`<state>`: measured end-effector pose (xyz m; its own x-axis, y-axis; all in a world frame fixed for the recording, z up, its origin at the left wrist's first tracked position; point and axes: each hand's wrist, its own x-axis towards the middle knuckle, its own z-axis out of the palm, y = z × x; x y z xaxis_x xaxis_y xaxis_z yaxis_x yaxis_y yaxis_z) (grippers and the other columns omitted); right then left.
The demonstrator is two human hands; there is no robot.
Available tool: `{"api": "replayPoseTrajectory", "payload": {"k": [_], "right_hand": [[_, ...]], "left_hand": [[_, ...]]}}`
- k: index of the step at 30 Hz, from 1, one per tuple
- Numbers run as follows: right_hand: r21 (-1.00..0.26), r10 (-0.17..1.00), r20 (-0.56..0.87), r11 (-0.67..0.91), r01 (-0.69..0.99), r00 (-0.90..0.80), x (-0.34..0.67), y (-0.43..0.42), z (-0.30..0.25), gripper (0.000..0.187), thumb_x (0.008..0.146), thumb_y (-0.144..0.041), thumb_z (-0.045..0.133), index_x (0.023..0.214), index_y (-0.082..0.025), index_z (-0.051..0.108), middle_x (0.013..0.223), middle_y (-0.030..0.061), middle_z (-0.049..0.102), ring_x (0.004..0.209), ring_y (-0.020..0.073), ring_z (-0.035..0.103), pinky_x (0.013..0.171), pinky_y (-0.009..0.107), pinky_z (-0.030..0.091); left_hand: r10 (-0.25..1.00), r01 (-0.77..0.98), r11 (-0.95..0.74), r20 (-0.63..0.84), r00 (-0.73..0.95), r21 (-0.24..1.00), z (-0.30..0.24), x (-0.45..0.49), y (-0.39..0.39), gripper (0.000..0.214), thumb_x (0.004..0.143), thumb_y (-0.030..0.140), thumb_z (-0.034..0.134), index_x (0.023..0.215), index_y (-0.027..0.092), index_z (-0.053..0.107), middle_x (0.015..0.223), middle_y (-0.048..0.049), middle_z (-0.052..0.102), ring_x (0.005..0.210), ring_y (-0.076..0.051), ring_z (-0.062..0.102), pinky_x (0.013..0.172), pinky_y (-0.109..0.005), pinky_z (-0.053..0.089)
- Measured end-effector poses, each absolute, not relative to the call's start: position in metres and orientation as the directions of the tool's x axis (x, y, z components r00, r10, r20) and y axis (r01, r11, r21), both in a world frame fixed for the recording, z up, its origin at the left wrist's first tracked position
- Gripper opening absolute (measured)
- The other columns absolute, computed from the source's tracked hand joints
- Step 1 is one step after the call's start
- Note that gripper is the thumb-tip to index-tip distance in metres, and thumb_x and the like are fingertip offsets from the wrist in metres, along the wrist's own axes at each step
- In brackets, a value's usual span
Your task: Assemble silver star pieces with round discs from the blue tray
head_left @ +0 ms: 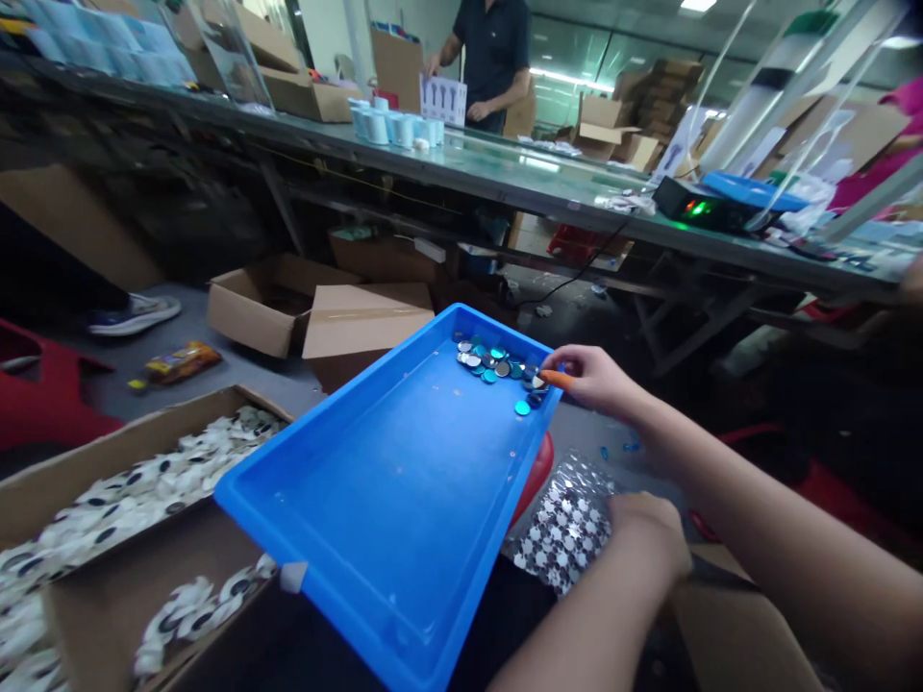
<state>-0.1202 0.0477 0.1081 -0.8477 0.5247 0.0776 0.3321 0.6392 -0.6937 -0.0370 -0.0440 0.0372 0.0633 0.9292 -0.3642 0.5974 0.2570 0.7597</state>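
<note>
A blue plastic tray (382, 481) lies tilted before me, with a cluster of small round discs (490, 360), shiny teal and silver, at its far end. My right hand (587, 378) is at the tray's far right corner, fingers bent and pinched over the discs. Something orange (557, 380), seemingly a finger cover, shows at its fingertips; whether a disc is between them is hidden. Lower down, my left hand (653, 529) is closed on the edge of a clear plastic bag (566, 524) of silvery round pieces, right of the tray.
Left of the tray, a cardboard box (29, 509) holds many white plastic parts. Open cartons (367, 322) stand on the floor behind. A long workbench (490, 168) crosses the back, carrying light-blue cups (389, 127); a person (494, 58) stands behind it. A red stool (534, 476) shows under the tray.
</note>
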Motion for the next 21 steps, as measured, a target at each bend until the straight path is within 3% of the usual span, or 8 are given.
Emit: {"api": "replayPoseTrajectory", "payload": {"k": [1,3,6,9,14,21], "right_hand": [[-0.835,0.563,0.057,0.479,0.27,-0.824,-0.094,0.046,0.114,0.026,0.079,-0.039,0.077,0.092,-0.017,0.074,0.085,0.0053,0.068,0.073,0.0161,0.059,0.062,0.026,0.044],[-0.976,0.641,0.022,0.18,0.122,-0.767,-0.035,0.04,0.119,0.031,0.073,-0.04,0.083,0.092,-0.019,0.07,0.091,0.0055,0.068,0.071,0.0143,0.057,0.058,0.024,0.041],[-0.991,0.815,-0.009,-0.083,-0.101,-0.58,0.051,0.028,0.11,0.031,0.067,-0.036,0.087,0.087,-0.022,0.067,0.099,0.0034,0.067,0.063,0.0094,0.047,0.053,0.023,0.035],[-0.95,0.913,-0.083,-0.193,-0.245,-0.399,0.112,0.019,0.079,0.029,0.066,-0.033,0.086,0.084,-0.022,0.065,0.092,0.0015,0.065,0.058,0.0081,0.039,0.052,0.023,0.032],[-0.789,0.937,-0.216,-0.334,-0.517,-0.276,0.153,0.014,0.026,0.032,0.061,-0.026,0.086,0.084,-0.022,0.065,0.083,0.0,0.062,0.059,0.0084,0.041,0.056,0.023,0.035],[-0.708,0.915,-0.241,-0.394,-0.586,-0.323,0.161,0.023,0.012,0.03,0.062,-0.022,0.089,0.079,-0.017,0.066,0.066,-0.0039,0.055,0.057,0.0063,0.041,0.055,0.019,0.033]], "left_hand": [[0.937,0.589,0.289,-0.35,-0.01,0.755,0.042,-0.045,-0.046,0.042,0.066,0.02,0.077,0.107,0.012,0.074,0.112,-0.0255,0.071,0.108,-0.043,0.067,0.092,-0.052,0.052],[0.947,0.552,0.319,-0.281,-0.156,0.77,0.05,-0.059,-0.049,0.034,0.077,0.021,0.07,0.109,0.01,0.073,0.111,-0.026,0.07,0.108,-0.041,0.067,0.093,-0.05,0.052],[0.95,0.45,0.249,-0.127,-0.284,0.857,0.055,-0.069,-0.044,0.039,0.097,0.028,0.046,0.127,0.009,0.062,0.12,-0.0232,0.067,0.113,-0.033,0.065,0.099,-0.046,0.048],[0.981,0.286,0.112,-0.061,-0.183,0.952,0.051,-0.057,-0.029,0.044,0.102,0.038,0.037,0.124,0.01,0.064,0.11,-0.0161,0.072,0.097,-0.023,0.07,0.085,-0.033,0.055],[0.993,-0.213,0.065,-0.085,-0.085,0.975,0.041,-0.015,-0.016,0.038,0.082,0.045,0.073,0.099,0.011,0.076,0.086,-0.0116,0.076,0.078,-0.022,0.07,0.072,-0.028,0.055],[0.987,-0.259,0.108,-0.135,-0.089,0.96,0.032,0.016,-0.003,0.037,0.073,0.045,0.085,0.093,0.014,0.079,0.082,-0.0088,0.075,0.076,-0.018,0.066,0.067,-0.023,0.051]]}}
